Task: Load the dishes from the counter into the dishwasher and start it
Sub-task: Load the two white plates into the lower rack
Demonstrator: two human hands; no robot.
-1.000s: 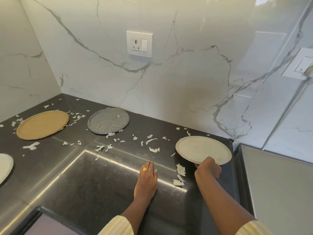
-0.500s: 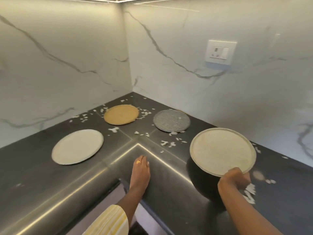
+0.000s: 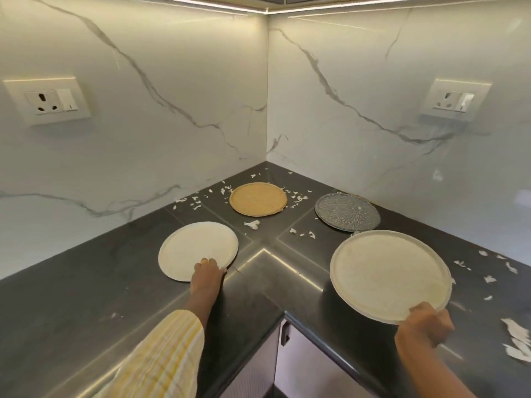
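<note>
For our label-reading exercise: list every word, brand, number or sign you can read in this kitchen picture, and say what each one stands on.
No text can be read anywhere in this view.
Left wall socket and right wall socket: only pin holes and a switch, no lettering visible.
Left white plate, right white plate, tan plate, grey speckled plate and counter: no print or marks.

1. We find no word, number, brand or sign here that can be read.
2. The left socket (image 3: 47,100) and the right socket (image 3: 457,100) are too blurred for us to read any marking.
3. The raised plate (image 3: 388,277) and the white plate (image 3: 198,248) show us only bare faces.
</note>
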